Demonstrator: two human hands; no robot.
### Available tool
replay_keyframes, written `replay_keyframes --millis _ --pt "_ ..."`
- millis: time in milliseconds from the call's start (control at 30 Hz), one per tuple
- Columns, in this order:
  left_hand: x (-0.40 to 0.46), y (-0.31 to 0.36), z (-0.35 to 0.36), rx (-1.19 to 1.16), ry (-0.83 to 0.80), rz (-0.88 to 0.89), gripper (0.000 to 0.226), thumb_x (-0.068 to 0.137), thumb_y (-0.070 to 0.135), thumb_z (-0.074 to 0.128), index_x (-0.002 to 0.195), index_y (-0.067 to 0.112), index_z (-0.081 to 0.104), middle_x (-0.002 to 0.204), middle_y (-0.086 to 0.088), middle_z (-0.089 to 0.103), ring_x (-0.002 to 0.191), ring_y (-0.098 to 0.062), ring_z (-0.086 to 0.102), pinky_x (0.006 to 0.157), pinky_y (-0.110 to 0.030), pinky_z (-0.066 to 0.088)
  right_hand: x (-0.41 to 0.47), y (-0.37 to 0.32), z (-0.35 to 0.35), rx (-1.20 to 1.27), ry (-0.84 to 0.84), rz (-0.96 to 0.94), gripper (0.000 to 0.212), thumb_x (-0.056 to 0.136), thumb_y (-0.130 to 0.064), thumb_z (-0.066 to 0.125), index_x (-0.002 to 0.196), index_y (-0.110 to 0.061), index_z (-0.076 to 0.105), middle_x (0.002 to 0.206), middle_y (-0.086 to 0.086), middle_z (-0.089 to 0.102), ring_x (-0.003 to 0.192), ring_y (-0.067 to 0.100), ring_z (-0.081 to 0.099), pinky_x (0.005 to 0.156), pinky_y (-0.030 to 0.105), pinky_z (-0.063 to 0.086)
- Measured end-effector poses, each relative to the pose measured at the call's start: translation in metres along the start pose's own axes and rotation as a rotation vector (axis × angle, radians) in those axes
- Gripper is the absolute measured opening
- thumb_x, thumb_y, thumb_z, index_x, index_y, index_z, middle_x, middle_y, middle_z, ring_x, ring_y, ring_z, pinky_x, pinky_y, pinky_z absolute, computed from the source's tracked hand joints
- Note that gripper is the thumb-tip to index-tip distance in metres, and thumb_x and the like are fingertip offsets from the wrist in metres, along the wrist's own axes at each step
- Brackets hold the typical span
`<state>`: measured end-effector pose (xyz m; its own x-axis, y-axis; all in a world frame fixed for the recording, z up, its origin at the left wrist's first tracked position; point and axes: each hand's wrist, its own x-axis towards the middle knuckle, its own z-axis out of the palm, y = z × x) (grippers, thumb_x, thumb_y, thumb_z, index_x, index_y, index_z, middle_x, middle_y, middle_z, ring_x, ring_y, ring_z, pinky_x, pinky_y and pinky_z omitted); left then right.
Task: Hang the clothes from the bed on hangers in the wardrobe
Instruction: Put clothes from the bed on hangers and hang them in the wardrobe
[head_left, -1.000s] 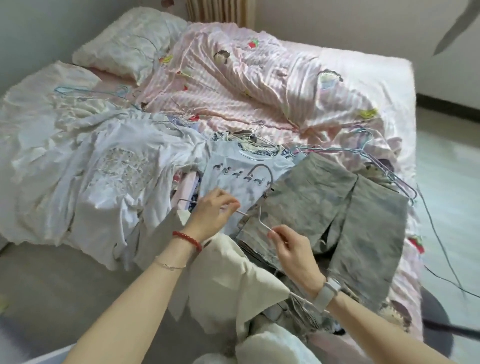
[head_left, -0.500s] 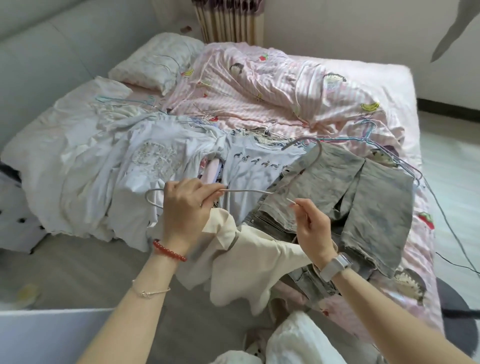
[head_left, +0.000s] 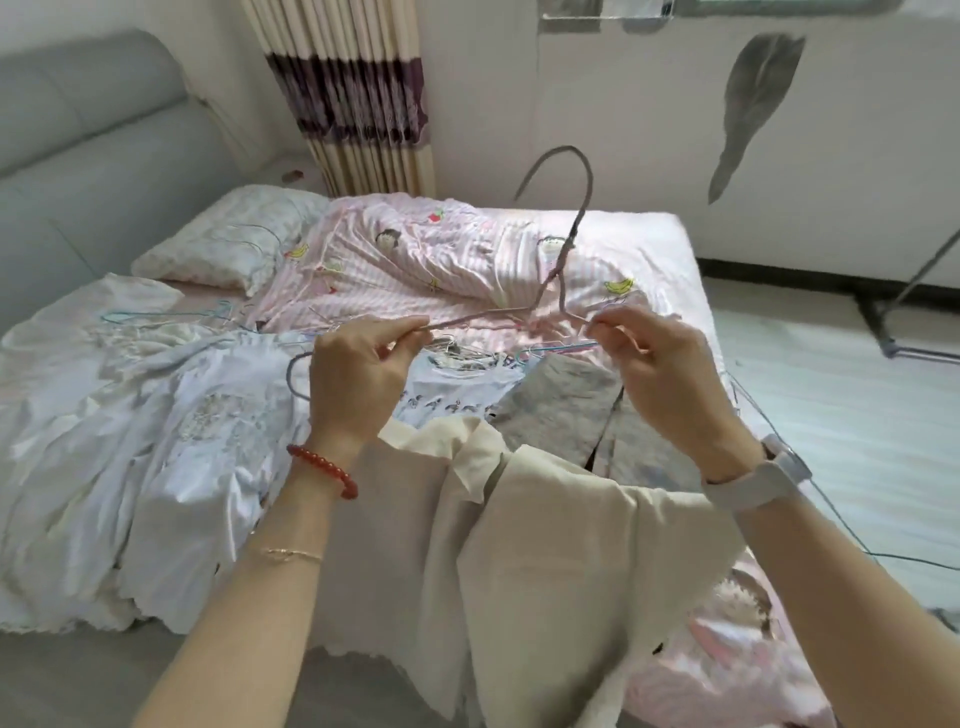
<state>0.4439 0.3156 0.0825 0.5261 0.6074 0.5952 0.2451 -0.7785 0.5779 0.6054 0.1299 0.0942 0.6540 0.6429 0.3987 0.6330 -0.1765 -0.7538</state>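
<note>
In the head view we hold a grey wire hanger (head_left: 563, 260) up in front of us with both hands, its hook pointing up and a little to the left. Our left hand (head_left: 358, 379) pinches the left shoulder wire, and our right hand (head_left: 670, 374) pinches the right one; so both grips are closed on the hanger. A cream garment (head_left: 545, 545) hangs below our hands, over the near edge of the bed (head_left: 675, 249). We cannot tell whether it is already threaded on the hanger or only lies there.

More clothes wait on the bed: white garments (head_left: 171, 426) on the left, a light blue printed shirt (head_left: 457, 395) in the middle, grey trousers (head_left: 561, 410) just right of it. Spare hangers (head_left: 457, 351) lie tangled at the far side of the shirt.

We judge that the thin wire could catch in the cream cloth or bend if we pull the shoulders apart. The garment could also slide to the floor, because much of it hangs past the bed edge.

On the right side there is free floor (head_left: 857, 415) for turning, but a thin cable (head_left: 779, 447) runs there. The wardrobe is not in view.
</note>
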Motion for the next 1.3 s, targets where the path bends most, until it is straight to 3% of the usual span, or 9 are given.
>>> replay_keyframes --millis 133,367,500,667,767,900,1067,1200,1300 --pt "0.042 0.016 0.076 -0.070 -0.131 -0.144 0.015 0.080 0.018 0.070 0.094 0.013 0.074 0.088 -0.006 0.073 0.079 -0.022 0.067 0.073 -0.032 0.052 0.045 0.055 -0.025 -0.109 0.066 0.119 0.012 0.088 -0.019 0.060 0.093 -0.016 0.070 0.088 0.006 0.070 0.076 0.022 0.060 0.071 0.035 0.046" --pt "0.120 0.032 0.229 0.016 -0.186 -0.050 0.020 0.085 0.019 0.064 0.102 0.016 0.072 0.100 -0.009 0.070 0.098 -0.028 0.062 0.097 -0.046 0.038 0.131 0.181 -0.059 -0.247 0.186 0.230 0.016 0.090 -0.023 0.057 0.098 -0.019 0.070 0.091 0.008 0.071 0.084 0.030 0.062 0.070 0.036 0.045" --pt "0.103 0.017 0.316 0.312 -0.534 -0.166 0.057 0.092 0.041 0.047 0.144 0.032 0.026 0.153 0.000 0.022 0.142 -0.021 0.011 0.111 -0.053 0.000 0.173 0.271 -0.051 -0.386 0.116 0.294 0.020 0.092 -0.026 0.054 0.104 -0.020 0.068 0.100 0.009 0.070 0.091 0.031 0.062 0.071 0.033 0.042" --pt "0.003 -0.015 0.366 0.372 -1.021 -0.302 0.066 0.088 0.061 0.035 0.143 0.046 0.003 0.156 0.006 -0.009 0.142 -0.021 -0.014 0.108 -0.063 -0.006 0.183 0.378 -0.007 -0.483 -0.158 0.372 0.027 0.091 -0.018 0.050 0.113 -0.024 0.064 0.117 0.003 0.063 0.104 0.028 0.057 0.077 0.029 0.041" --pt "-0.045 -0.031 0.374 0.410 -1.169 -0.406 0.069 0.084 0.069 0.033 0.142 0.049 0.001 0.155 0.007 -0.014 0.140 -0.021 -0.021 0.108 -0.064 -0.007 0.188 0.419 0.018 -0.527 -0.266 0.326 0.031 0.089 -0.014 0.050 0.116 -0.023 0.062 0.118 0.005 0.061 0.113 0.027 0.051 0.091 0.035 0.035" --pt "-0.056 -0.051 0.386 0.488 -1.182 -0.463 0.068 0.085 0.070 0.028 0.142 0.048 -0.001 0.155 0.005 -0.016 0.140 -0.024 -0.021 0.107 -0.064 -0.006 0.210 0.441 0.035 -0.585 -0.288 0.370 0.035 0.088 -0.013 0.050 0.118 -0.026 0.059 0.125 0.002 0.058 0.123 0.026 0.039 0.107 0.042 0.020" --pt "-0.044 -0.058 0.407 0.498 -1.141 -0.459 0.070 0.087 0.067 0.029 0.145 0.042 -0.002 0.155 0.001 -0.017 0.141 -0.028 -0.019 0.107 -0.062 -0.008 0.225 0.453 0.049 -0.573 -0.215 0.495 0.036 0.091 -0.014 0.043 0.120 -0.030 0.058 0.130 0.001 0.053 0.130 0.027 0.030 0.109 0.046 0.016" --pt "-0.045 -0.063 0.404 0.407 -1.272 -0.532 0.068 0.088 0.066 0.029 0.145 0.042 0.002 0.156 -0.001 -0.015 0.141 -0.028 -0.019 0.110 -0.060 -0.004 0.189 0.444 0.069 -0.628 -0.471 0.573 0.051 0.094 -0.025 0.040 0.143 -0.028 0.026 0.153 0.000 0.020 0.141 0.022 0.010 0.112 0.050 0.006" --pt "-0.034 -0.065 0.387 0.376 -1.175 -0.481 0.061 0.092 0.056 0.033 0.146 0.038 0.010 0.157 -0.001 -0.008 0.142 -0.025 -0.014 0.111 -0.057 -0.004 0.159 0.416 0.087 -0.565 -0.563 0.548 0.053 0.096 -0.028 0.036 0.145 -0.028 0.018 0.156 0.000 0.008 0.142 0.022 0.005 0.112 0.052 0.006"
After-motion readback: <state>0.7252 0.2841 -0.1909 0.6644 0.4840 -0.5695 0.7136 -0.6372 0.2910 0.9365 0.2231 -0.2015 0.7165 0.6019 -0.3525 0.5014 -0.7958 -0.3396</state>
